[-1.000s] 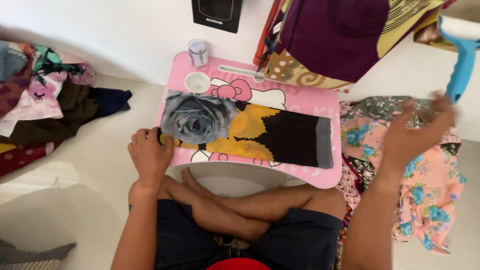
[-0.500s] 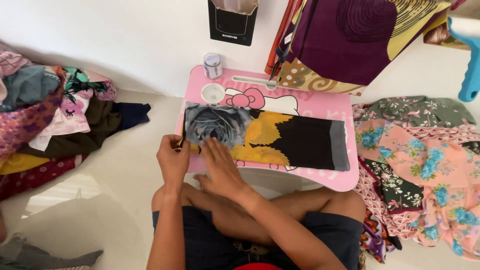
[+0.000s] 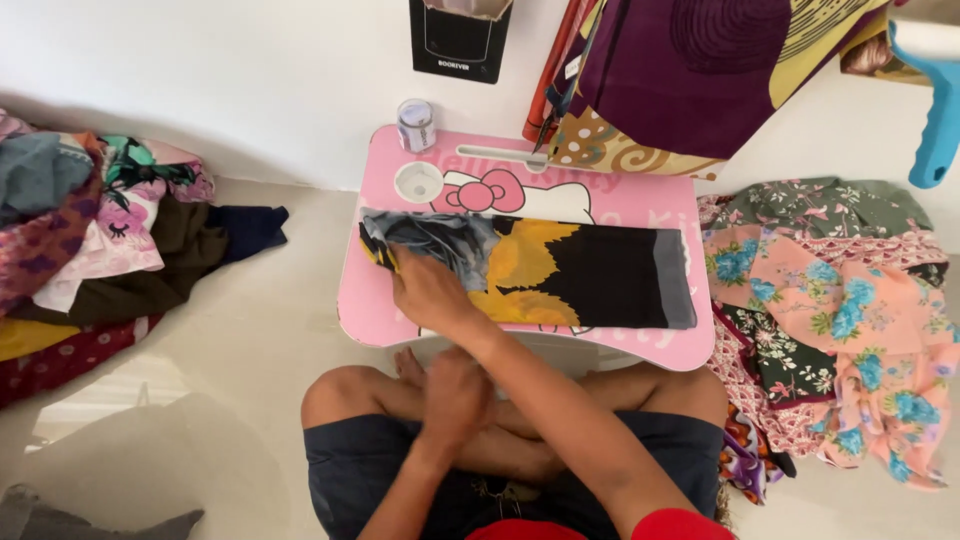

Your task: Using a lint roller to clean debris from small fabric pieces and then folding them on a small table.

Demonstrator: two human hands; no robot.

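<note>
Two clothes piles (image 3: 110, 250) flank our pink counter (image 3: 370, 300); our right hand (image 3: 428, 290) presses flat on the scarf (image 3: 560, 270), left hand (image 3: 455, 395) rests loosely curled, empty, in our lap.

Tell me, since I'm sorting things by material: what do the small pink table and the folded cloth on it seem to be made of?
The small pink lap table looks like moulded plastic: smooth, slightly glossy, with a round cup recess formed into its top. The folded black, yellow and grey cloth seems a thin woven fabric, matte, lying flat with soft creases under the right hand; the fibre cannot be told.
</note>
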